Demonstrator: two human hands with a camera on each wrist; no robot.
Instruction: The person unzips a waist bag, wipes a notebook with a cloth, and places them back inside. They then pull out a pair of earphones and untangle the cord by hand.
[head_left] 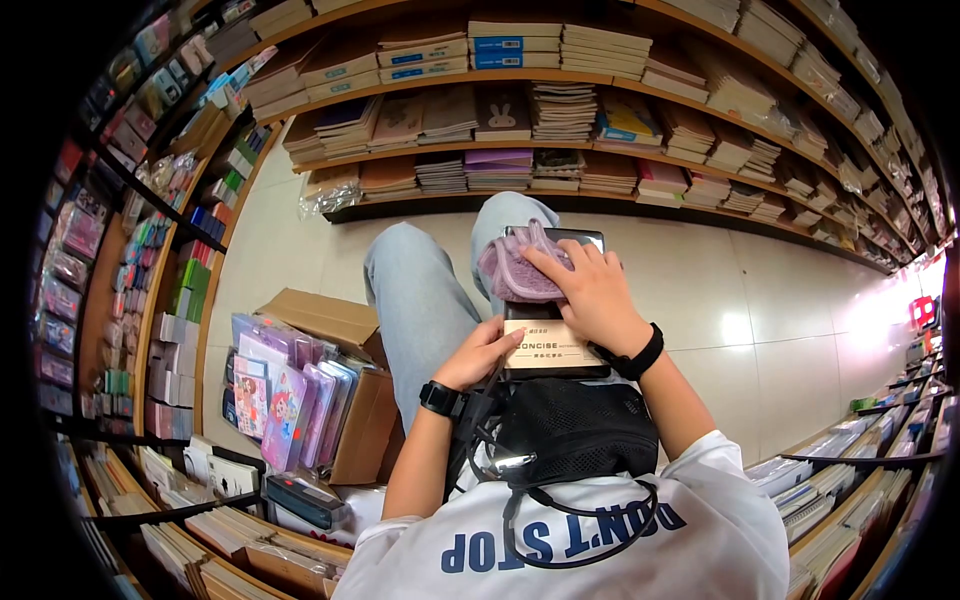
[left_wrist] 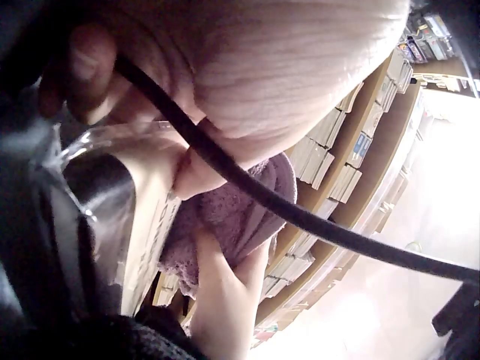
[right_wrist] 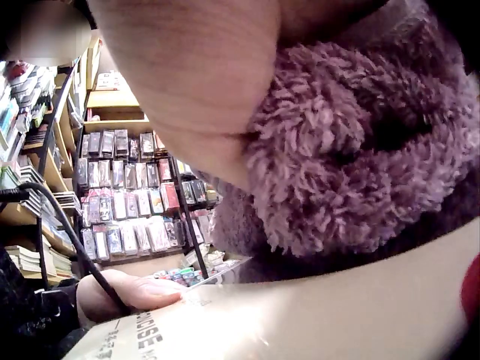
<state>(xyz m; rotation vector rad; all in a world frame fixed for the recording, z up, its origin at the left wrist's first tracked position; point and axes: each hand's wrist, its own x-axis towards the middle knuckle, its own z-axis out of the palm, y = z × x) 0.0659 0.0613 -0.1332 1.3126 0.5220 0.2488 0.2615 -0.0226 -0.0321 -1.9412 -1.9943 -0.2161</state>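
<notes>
A dark notebook (head_left: 548, 349) with a cream band reading CONCISE lies over the person's lap in the head view. Clear plastic wrap shows around it in the left wrist view. The left hand (head_left: 474, 356) grips its near left side, thumb on top of the band and fingers at the edge. Over the notebook's far part, the right hand (head_left: 603, 303) holds a bunched fuzzy purple cloth (head_left: 518, 274) against the cover. Close up in the right wrist view, the cloth's pile (right_wrist: 330, 157) is folded beneath that hand.
An open cardboard box (head_left: 365, 425) with plastic-wrapped colourful notebooks (head_left: 290, 410) stands left of the legs. Shelves of stacked books (head_left: 515, 45) run along the far side. More racks line the left and right. A black mesh pouch (head_left: 575, 430) sits at the waist, with cables beside it.
</notes>
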